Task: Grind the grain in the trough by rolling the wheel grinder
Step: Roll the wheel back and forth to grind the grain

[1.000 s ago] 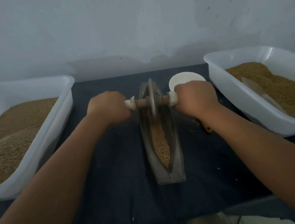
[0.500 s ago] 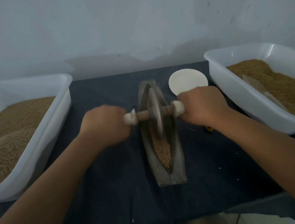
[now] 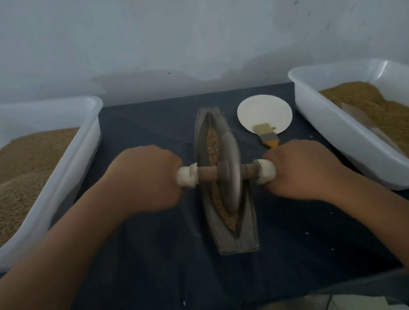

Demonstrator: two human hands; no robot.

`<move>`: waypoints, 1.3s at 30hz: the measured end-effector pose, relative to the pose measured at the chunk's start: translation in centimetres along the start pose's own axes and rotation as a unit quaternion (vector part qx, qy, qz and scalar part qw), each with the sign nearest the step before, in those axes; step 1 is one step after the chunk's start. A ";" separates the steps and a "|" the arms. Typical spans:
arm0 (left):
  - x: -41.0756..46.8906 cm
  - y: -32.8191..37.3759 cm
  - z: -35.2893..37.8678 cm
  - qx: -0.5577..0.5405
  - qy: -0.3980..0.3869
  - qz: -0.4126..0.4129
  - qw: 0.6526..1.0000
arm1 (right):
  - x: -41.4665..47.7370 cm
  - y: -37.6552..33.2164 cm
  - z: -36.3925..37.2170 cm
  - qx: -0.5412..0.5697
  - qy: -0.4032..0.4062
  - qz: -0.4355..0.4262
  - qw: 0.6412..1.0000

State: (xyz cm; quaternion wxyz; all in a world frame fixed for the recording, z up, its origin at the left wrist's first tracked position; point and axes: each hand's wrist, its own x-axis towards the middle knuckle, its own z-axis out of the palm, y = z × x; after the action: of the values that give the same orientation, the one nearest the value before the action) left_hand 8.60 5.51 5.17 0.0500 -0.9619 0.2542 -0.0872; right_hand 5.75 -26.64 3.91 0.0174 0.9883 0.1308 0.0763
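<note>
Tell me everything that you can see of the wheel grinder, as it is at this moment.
The wheel grinder is a thin, dull grey disc, metal by its look, standing on edge on a brown wooden axle whose two ends are wrapped in white. It sits in the groove of the dark trough, toward the near half, with its lower rim in the grain. The left hand grips one white end and the right hand the other.

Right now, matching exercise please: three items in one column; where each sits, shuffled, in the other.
1 grey metal wheel grinder
2 round white plate
3 yellow-handled flat brush

A bristles on the plate's near edge
B in the dark trough, gripped by left hand and right hand
C on the dark blue cloth, right of the trough

Pairs: 1-B, 2-C, 3-A
</note>
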 end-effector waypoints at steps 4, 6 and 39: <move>3.2 -0.6 0.1 0.006 -0.027 -0.030 0.999 | 2.2 0.2 0.9 -0.011 0.020 0.017 1.000; 5.6 -1.3 0.7 0.000 -0.019 -0.075 0.997 | 5.1 0.1 1.3 -0.030 0.074 0.038 0.996; -1.2 0.2 0.9 -0.007 0.022 -0.051 0.998 | -0.9 -0.4 0.6 -0.032 0.119 -0.058 0.991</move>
State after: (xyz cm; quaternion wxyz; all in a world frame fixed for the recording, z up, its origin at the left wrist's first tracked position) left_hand 7.71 5.99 4.10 0.0334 -0.9718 0.2061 -0.1095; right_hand 4.85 -26.52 3.13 0.0376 0.9620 0.1862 0.1960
